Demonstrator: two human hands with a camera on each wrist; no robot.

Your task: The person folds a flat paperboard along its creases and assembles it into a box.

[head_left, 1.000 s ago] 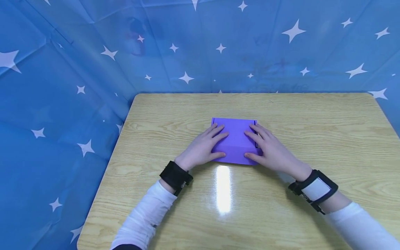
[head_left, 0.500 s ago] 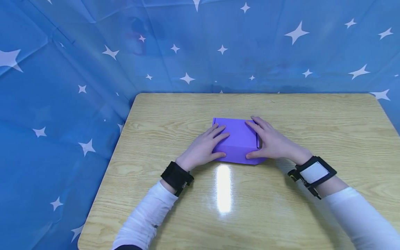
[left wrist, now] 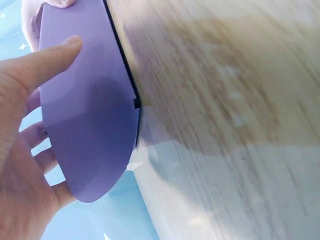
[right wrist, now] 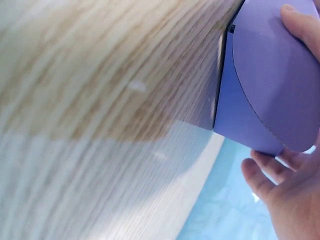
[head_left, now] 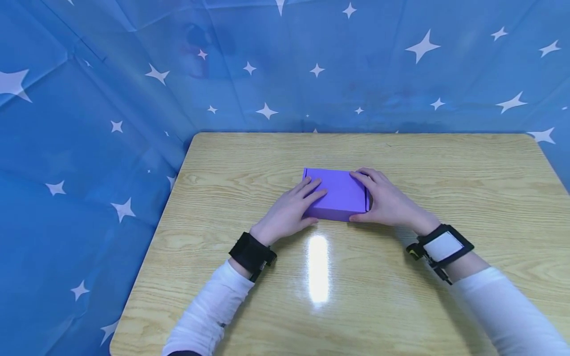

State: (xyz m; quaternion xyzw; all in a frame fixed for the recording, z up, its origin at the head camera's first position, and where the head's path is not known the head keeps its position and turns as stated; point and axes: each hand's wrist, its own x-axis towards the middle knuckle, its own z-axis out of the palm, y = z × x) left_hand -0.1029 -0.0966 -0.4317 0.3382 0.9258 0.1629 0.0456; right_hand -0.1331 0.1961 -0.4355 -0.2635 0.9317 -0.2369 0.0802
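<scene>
A small purple cardboard box lies on the table, its lid down. My left hand rests on the lid's left part with straight, spread fingers, the thumb at the front side. My right hand grips the right end, fingers curled over the top and thumb on the front. In the left wrist view, the front flap with its rounded end hangs down over the front, and the left thumb lies against it. In the right wrist view, the right thumb touches the flap; a paler front panel shows behind its curved edge.
The light wood-grain table extends around the box and bears a bright light reflection. A blue cloth with white stars hangs behind it and to the left. Black straps circle both wrists.
The box's front flap has swung from sticking out toward me to folded down. My right hand has shifted from lying over the lid to gripping the right end; the left hand has barely moved.
</scene>
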